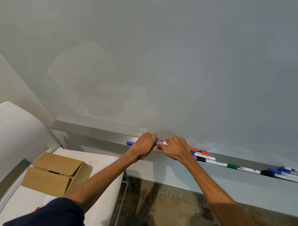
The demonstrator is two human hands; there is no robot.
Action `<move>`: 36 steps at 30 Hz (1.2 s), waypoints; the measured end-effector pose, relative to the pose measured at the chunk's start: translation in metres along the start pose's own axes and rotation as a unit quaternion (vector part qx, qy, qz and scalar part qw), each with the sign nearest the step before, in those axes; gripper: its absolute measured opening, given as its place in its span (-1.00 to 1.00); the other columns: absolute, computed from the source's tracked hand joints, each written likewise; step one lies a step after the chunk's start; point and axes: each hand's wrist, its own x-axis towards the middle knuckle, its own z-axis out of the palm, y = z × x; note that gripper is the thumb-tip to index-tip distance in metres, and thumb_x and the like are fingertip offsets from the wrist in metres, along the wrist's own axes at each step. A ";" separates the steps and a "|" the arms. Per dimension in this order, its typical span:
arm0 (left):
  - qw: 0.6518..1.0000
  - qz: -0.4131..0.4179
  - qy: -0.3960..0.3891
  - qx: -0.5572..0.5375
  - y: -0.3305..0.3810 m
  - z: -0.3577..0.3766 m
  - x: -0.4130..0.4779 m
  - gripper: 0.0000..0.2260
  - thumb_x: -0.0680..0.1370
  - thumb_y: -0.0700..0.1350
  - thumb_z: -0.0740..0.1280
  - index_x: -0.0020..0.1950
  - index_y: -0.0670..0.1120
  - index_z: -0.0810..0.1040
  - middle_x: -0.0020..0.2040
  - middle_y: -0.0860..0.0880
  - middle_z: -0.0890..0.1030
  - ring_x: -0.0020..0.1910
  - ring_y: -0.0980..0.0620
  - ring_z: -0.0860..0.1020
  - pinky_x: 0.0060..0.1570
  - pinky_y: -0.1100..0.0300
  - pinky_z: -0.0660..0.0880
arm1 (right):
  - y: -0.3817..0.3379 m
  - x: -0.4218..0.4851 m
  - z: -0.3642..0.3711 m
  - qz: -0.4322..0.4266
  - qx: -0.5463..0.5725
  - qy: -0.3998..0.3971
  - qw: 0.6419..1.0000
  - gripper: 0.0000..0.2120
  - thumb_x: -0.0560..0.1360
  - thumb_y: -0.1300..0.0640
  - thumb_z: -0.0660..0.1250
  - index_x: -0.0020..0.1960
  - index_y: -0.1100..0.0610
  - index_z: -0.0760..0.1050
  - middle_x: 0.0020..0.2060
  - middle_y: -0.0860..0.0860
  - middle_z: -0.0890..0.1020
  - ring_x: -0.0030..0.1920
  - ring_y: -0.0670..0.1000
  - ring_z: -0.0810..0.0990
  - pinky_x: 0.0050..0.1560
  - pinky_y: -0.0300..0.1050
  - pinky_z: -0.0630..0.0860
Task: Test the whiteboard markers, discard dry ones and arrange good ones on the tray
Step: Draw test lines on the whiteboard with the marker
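Blue marker is held between both hands, just above the metal tray that runs along the foot of the whiteboard. Left hand: fingers curled round the marker's blue end. Right hand: fingers closed on the white barrel end; the two hands are nearly touching. Tray contents, left to right: a blue-capped marker lying just left of the left hand; a red marker, a blue-and-white marker and a black-capped marker lying close together just right of the right hand; a green marker farther along; a bunched group of blue- and black-capped markers at the far right, cut off by the frame edge. Cardboard box is noted on the seat of a white chair below the tray's left end; its flaps are partly folded in, leaving a dark gap, and the contents cannot be made out.
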 end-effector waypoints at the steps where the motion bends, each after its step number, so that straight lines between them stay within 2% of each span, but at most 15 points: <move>1: 1.000 -0.012 0.015 -0.005 -0.003 -0.002 -0.001 -0.93 0.61 -0.20 0.18 0.01 -0.19 0.40 -0.07 -0.23 0.54 -0.13 -0.19 0.43 -0.13 0.07 0.25 | 0.007 -0.002 -0.001 0.016 0.000 -0.001 1.000 -0.50 0.59 -0.26 0.12 -0.27 0.09 0.50 -0.28 0.11 0.64 -0.31 0.08 0.49 -0.25 -0.16 0.31; 3: 0.998 -0.035 0.049 -0.022 -0.011 -0.004 -0.003 -0.82 0.67 -0.09 0.14 -0.05 -0.16 0.38 -0.13 -0.22 0.54 -0.19 -0.20 0.42 -0.17 0.06 0.25 | 0.022 -0.005 -0.004 0.046 -0.001 -0.002 0.999 -0.48 0.58 -0.31 0.10 -0.31 0.08 0.45 -0.29 0.11 0.63 -0.27 0.12 0.54 -0.26 -0.14 0.30; 6: 0.994 -0.057 0.081 -0.053 -0.015 -0.011 -0.004 -0.79 0.68 -0.04 0.11 -0.07 -0.14 0.35 -0.18 -0.16 0.50 -0.23 -0.15 0.40 -0.21 0.06 0.29 | 0.035 -0.010 -0.011 0.060 0.040 0.020 0.997 -0.44 0.55 -0.38 0.11 -0.33 0.03 0.50 -0.42 0.00 0.51 -0.33 0.05 0.49 -0.31 -0.17 0.25; 8: 0.988 -0.068 0.111 -0.079 -0.009 -0.016 0.000 -0.78 0.68 -0.02 0.11 -0.05 -0.14 0.37 -0.18 -0.12 0.48 -0.22 -0.13 0.40 -0.21 0.08 0.29 | 0.032 -0.011 -0.023 0.069 0.103 0.055 0.991 -0.47 0.53 -0.39 0.15 -0.38 0.00 0.40 -0.47 -0.04 0.43 -0.38 0.01 0.42 -0.34 -0.17 0.25; 11: 0.970 -0.090 0.172 -0.145 0.003 -0.030 0.008 -0.74 0.67 0.08 0.11 -0.07 -0.08 0.36 -0.22 -0.01 0.43 -0.24 -0.03 0.38 -0.22 0.14 0.27 | 0.022 -0.006 -0.046 0.095 0.192 0.134 0.968 -0.40 0.47 -0.43 0.20 -0.41 0.07 0.26 -0.54 -0.05 0.38 -0.48 -0.05 0.36 -0.41 -0.17 0.26; 15: 0.931 -0.043 0.319 -0.172 0.022 -0.068 0.023 -0.77 0.65 0.02 0.19 -0.04 -0.12 0.45 -0.17 0.00 0.45 -0.16 0.02 0.40 -0.17 0.11 0.39 | 0.011 -0.001 -0.083 0.086 0.245 0.222 0.940 -0.43 0.45 -0.49 0.13 -0.25 0.02 0.44 -0.47 -0.06 0.50 -0.43 -0.06 0.49 -0.36 -0.11 0.42; 18: 0.897 -0.007 0.411 -0.164 0.029 -0.097 0.038 -0.78 0.64 -0.04 0.24 0.10 -0.18 0.54 0.09 -0.08 0.46 0.11 -0.04 0.45 0.06 0.18 0.47 | 0.003 -0.001 -0.117 0.060 0.294 0.272 0.915 -0.70 0.53 -0.31 0.14 0.02 -0.11 0.43 -0.36 -0.14 0.53 -0.38 -0.10 0.53 -0.33 -0.21 0.41; 20: 0.875 0.009 0.457 -0.158 0.032 -0.118 0.047 -0.75 0.62 -0.06 0.27 0.21 -0.18 0.55 0.29 -0.13 0.35 0.33 -0.12 0.38 0.27 0.30 0.39 | 0.000 0.000 -0.137 0.031 0.353 0.303 0.885 -0.82 0.56 -0.15 0.15 0.13 -0.14 0.34 -0.32 -0.14 0.52 -0.42 -0.11 0.48 -0.35 -0.29 0.35; 21: 0.864 0.020 0.479 -0.153 0.034 -0.130 0.053 -0.72 0.62 -0.07 0.29 0.26 -0.18 0.54 0.36 -0.15 0.31 0.42 -0.16 0.32 0.37 0.28 0.32 | -0.002 0.001 -0.147 0.013 0.388 0.317 0.865 -0.82 0.58 -0.08 0.16 0.17 -0.18 0.29 -0.31 -0.11 0.50 -0.43 -0.10 0.44 -0.36 -0.26 0.36; 23: 0.846 0.042 0.511 -0.146 0.039 -0.155 0.065 -0.65 0.62 -0.06 0.27 0.35 -0.20 0.50 0.47 -0.20 0.26 0.52 -0.19 0.20 0.48 0.13 0.24 | -0.004 0.003 -0.169 -0.016 0.430 0.338 0.837 -0.75 0.62 0.00 0.16 0.22 -0.29 0.25 -0.28 -0.06 0.47 -0.40 -0.06 0.40 -0.34 -0.02 0.43; 26: 0.825 0.072 0.544 -0.136 0.046 -0.201 0.087 -0.58 0.66 -0.02 0.21 0.44 -0.22 0.40 0.52 -0.24 0.23 0.55 -0.18 0.15 0.48 -0.03 0.24 | -0.008 0.005 -0.209 -0.055 0.433 0.378 0.817 -0.76 0.67 0.12 0.13 0.22 -0.18 0.41 -0.24 -0.15 0.46 -0.39 -0.02 0.36 -0.34 -0.05 0.39; 29: 0.805 0.103 0.576 -0.100 0.055 -0.253 0.112 -0.55 0.68 0.01 0.17 0.47 -0.26 0.34 0.51 -0.27 0.25 0.54 -0.21 0.15 0.51 -0.10 0.17 | -0.014 0.003 -0.258 -0.093 0.468 0.427 0.768 -0.75 0.65 0.19 0.12 0.06 0.00 0.57 -0.20 -0.09 0.52 -0.37 -0.01 0.41 -0.34 -0.13 0.39; 32: 0.778 0.118 0.614 -0.061 0.067 -0.304 0.133 -0.54 0.68 0.01 0.14 0.46 -0.28 0.34 0.50 -0.29 0.28 0.52 -0.24 0.19 0.54 -0.09 0.02 | -0.020 0.000 -0.308 -0.155 0.513 0.437 0.723 -0.71 0.57 0.21 0.05 0.08 0.10 0.54 -0.18 0.01 0.57 -0.27 0.03 0.50 -0.32 -0.01 0.45; 34: 0.758 0.121 0.640 -0.045 0.075 -0.335 0.142 -0.54 0.68 0.02 0.13 0.45 -0.28 0.35 0.48 -0.29 0.31 0.50 -0.23 0.22 0.53 -0.06 -0.04 | -0.020 -0.001 -0.338 -0.207 0.510 0.440 0.710 -0.67 0.50 0.25 0.04 0.14 0.10 0.49 -0.14 0.08 0.59 -0.18 0.09 0.53 -0.33 0.11 0.45; 36: 0.741 0.127 0.659 -0.027 0.082 -0.361 0.150 -0.54 0.68 0.03 0.13 0.44 -0.27 0.38 0.47 -0.28 0.33 0.49 -0.23 0.25 0.53 -0.05 -0.05 | -0.021 0.000 -0.365 -0.237 0.498 0.441 0.708 -0.64 0.47 0.30 0.10 0.19 0.04 0.43 -0.10 0.10 0.59 -0.18 0.09 0.54 -0.37 0.07 0.44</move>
